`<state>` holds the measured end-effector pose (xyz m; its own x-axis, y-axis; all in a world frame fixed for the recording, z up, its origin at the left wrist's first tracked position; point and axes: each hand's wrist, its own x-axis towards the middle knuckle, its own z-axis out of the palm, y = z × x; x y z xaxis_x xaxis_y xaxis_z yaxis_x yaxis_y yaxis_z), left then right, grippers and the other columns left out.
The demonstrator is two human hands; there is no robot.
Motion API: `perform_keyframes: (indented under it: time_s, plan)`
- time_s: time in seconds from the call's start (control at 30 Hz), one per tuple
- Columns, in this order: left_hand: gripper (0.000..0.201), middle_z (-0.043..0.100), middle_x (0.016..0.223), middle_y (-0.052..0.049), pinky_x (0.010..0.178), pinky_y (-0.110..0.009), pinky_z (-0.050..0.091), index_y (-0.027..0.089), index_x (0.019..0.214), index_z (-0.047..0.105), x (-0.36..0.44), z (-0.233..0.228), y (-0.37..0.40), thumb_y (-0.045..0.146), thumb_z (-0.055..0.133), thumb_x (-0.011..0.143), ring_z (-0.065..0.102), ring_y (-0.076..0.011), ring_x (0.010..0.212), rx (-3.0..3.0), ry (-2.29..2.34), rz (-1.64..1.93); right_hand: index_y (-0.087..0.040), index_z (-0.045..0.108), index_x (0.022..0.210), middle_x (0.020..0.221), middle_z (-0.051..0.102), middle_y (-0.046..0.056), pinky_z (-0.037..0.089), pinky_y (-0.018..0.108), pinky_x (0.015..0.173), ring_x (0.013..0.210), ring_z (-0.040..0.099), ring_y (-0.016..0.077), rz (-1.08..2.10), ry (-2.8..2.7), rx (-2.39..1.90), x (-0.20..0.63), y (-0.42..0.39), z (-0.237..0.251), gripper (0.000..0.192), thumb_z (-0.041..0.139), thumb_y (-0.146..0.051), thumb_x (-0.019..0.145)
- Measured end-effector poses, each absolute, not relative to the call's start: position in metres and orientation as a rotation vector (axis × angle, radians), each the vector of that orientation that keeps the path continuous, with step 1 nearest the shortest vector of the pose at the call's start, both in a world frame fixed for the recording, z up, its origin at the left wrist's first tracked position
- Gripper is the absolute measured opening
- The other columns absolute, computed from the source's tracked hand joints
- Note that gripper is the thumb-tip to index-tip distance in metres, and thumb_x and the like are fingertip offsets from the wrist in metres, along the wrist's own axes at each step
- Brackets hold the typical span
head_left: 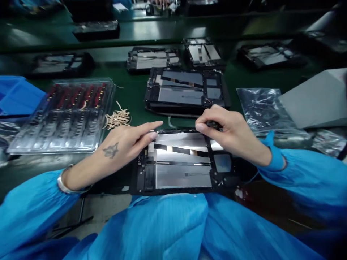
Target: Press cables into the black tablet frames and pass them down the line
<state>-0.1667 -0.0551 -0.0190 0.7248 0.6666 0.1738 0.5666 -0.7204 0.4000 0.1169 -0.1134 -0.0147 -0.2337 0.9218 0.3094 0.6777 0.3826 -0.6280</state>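
Black-framed, the open tablet chassis (179,162) lay under both your hands, left hand (121,150) flat with fingers extended on its top edge, right hand (230,131) curled, pinching a small dark part (214,125) at its upper corner, fitting apparently unfinished.

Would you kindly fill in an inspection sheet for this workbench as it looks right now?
Surface: dark green bench mat.
Job's things: open black tablet frame with silver panels, lying flat before the person.
Clutter: clear plastic tray of red-and-black parts; heap of tan paper strips; silver antistatic bags; blue bin.
Grippers: left hand, fingertips on the frame's top edge; right hand curled over its upper right corner.
Cables: nothing seen clearly.
Surroundings: more opened tablet frames on the mat behind; grey box at right.
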Motion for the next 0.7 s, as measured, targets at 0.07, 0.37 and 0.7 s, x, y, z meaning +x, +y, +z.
perform_keyframes:
  time_s: [0.07,0.37,0.7]
  plan:
    - [0.047,0.077,0.088,-0.004,0.054,-0.022,0.039,0.021,0.141,0.060,-0.165,-0.021,-0.047,0.046,0.041,0.106,0.065,-0.0142,0.059,2.701,0.928,0.444,-0.024,0.063,0.083,0.084,0.067,0.003,0.042,0.033,0.070,0.082,0.056,0.0197,0.575,-2.082,-1.426,0.129,-0.114,-0.017,0.012,0.059,-0.022,0.094]
    - [0.041,0.075,0.114,-0.005,0.073,-0.024,0.050,0.021,0.139,0.059,-0.149,-0.030,-0.029,0.041,0.045,0.106,0.072,-0.0174,0.090,2.657,0.654,0.440,-0.021,0.067,0.086,0.087,0.066,0.004,0.040,0.031,0.069,0.082,0.057,0.0194,0.747,-2.160,-1.634,0.156,-0.116,-0.027,0.014,0.058,-0.027,0.094]
    - [0.030,0.050,0.146,-0.011,0.098,-0.028,0.050,0.018,0.128,0.053,-0.132,-0.046,-0.024,0.034,0.039,0.107,0.056,-0.0183,0.127,2.746,0.360,0.307,-0.021,0.068,0.085,0.084,0.065,0.005,0.038,0.032,0.065,0.077,0.059,0.0206,0.681,-2.193,-1.777,0.153,-0.112,-0.023,0.014,0.055,-0.024,0.090]
